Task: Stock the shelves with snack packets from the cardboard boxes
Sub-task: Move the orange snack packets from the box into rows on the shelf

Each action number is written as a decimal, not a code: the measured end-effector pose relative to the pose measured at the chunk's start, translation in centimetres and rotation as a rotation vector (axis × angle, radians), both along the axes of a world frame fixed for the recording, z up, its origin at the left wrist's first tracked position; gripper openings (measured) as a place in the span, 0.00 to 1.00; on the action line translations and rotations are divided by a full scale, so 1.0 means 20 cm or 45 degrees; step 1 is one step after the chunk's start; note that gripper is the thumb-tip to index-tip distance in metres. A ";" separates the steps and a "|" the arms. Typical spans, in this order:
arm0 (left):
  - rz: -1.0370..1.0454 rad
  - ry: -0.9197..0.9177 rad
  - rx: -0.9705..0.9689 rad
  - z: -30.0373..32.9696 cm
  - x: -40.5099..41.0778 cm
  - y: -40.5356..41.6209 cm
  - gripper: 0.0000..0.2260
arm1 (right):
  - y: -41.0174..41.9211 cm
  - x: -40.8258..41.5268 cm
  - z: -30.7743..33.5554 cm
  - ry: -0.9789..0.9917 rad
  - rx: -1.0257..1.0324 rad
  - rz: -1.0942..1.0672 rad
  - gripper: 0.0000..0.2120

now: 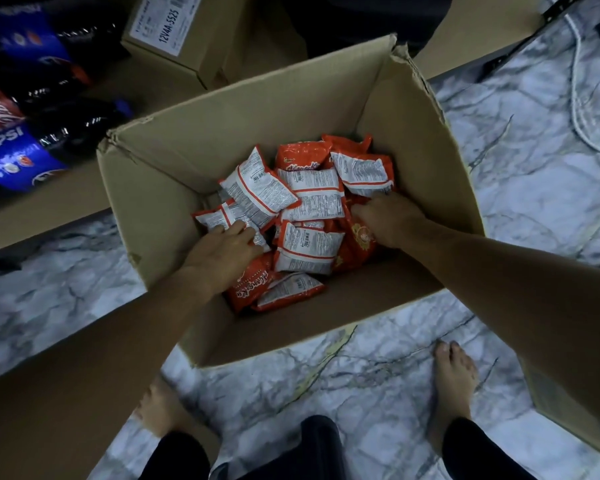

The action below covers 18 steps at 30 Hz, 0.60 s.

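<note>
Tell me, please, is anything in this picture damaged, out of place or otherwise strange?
Mostly small things. The open cardboard box has torn, ragged top edges at its far corners. The snack packets lie in a loose jumble inside, some face down. Soda bottles lie on their sides at far left. Nothing looks spilled.

**Non-task items in view**

Floor (520, 174): grey-white marble pattern. Cola bottles (21, 133), Pepsi and Coca-Cola labels, lie upper left. White cord (579, 109) trails across the floor upper right. Bare feet (454, 386) stand at the bottom, dark trousers (323, 445) above them.
</note>
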<state>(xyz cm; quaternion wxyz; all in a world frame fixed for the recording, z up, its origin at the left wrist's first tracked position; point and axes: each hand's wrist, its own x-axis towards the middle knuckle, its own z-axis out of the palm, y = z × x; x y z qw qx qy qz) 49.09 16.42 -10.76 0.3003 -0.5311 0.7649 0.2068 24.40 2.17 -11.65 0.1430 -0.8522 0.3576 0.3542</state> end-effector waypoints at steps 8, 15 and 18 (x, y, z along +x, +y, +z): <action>-0.074 -0.059 -0.184 0.14 -0.03 0.00 0.22 | 0.02 -0.03 0.22 -0.158 0.123 -0.237 0.15; 0.037 0.109 -0.478 0.54 -0.02 -0.01 0.19 | -0.03 -0.06 0.64 -0.346 0.139 -0.402 0.19; 0.260 0.212 -0.485 0.80 -0.03 -0.01 0.19 | -0.08 -0.08 0.92 -0.492 0.139 -0.444 0.18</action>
